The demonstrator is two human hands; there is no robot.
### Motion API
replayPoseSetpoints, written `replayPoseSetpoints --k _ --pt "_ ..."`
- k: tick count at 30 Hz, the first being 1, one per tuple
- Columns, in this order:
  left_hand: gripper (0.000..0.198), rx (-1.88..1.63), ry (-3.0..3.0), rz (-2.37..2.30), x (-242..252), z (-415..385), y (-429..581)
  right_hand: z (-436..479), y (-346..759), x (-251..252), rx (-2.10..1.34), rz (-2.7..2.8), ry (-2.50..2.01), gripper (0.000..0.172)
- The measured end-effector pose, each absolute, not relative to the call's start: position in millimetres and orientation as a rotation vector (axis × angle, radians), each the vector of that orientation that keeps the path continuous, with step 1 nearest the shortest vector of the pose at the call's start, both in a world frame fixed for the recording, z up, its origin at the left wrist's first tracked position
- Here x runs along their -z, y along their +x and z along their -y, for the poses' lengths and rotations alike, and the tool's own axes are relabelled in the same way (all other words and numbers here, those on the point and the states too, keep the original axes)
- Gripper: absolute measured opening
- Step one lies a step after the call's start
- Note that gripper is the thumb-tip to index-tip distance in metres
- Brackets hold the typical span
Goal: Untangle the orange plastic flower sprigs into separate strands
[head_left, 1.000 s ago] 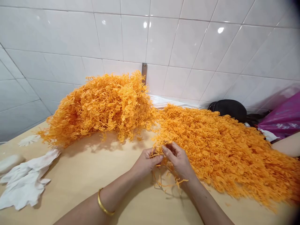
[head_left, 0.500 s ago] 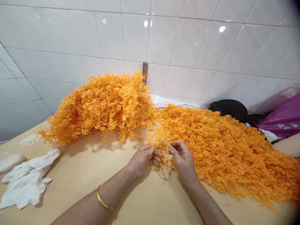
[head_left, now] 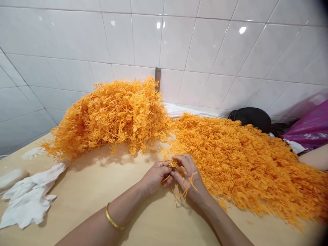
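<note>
Above the table, my left hand [head_left: 155, 177] and my right hand [head_left: 192, 177] meet, each closed in a pinch on a small orange stringy plastic piece [head_left: 173, 164]. Its flower-like tuft shows between the fingertips. Thin orange strands [head_left: 186, 187] hang across and below my right hand, and one pokes out under my left fingers. The exact grip of the fingertips is partly hidden. Just beyond and to the right spreads a wide layer of similar orange pieces [head_left: 238, 160]. A taller heap of them [head_left: 115, 116] stands behind my left hand.
On the pale table [head_left: 99, 191] at left lie a crumpled white cloth [head_left: 32, 198] and a white rounded object [head_left: 12, 179]. By the tiled wall [head_left: 200, 44] are a black rounded case [head_left: 252, 119] and a purple bag [head_left: 310, 123]. Another person's arm [head_left: 315, 157] reaches in at right.
My right hand has moved left and turned in to meet my left hand. The strands stretched between them are now gathered, with loose ends hanging over my right hand.
</note>
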State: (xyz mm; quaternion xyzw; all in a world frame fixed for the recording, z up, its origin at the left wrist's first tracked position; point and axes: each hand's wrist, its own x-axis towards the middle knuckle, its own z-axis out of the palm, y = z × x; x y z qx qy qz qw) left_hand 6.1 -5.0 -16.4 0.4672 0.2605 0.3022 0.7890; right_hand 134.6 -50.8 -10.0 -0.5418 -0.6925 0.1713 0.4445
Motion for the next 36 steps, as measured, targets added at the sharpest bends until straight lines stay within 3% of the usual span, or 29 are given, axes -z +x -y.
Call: replayPoseSetpoints --k 8,14,21,25,29,36 --pt "0.015 -0.693 1.012 -0.613 18 11 10 47 142 13 -0.793 1.636 -1.290 0.039" --pt "0.008 -0.692 0.912 -0.663 17 9 9 49 130 10 -0.483 1.616 -1.302 0.017" --pt "0.016 -0.719 0.772 -0.669 10 3 3 48 139 9 -0.649 1.418 -1.338 0.018" --pt "0.008 -0.686 0.818 -0.634 7 6 2 49 138 6 -0.554 1.483 -1.394 0.021" --pt "0.024 -0.670 0.825 -0.674 9 6 3 51 136 3 -0.451 1.612 -1.420 0.022" --pt "0.018 -0.681 0.781 -0.675 13 6 6 49 143 8 -0.415 1.449 -1.444 0.022"
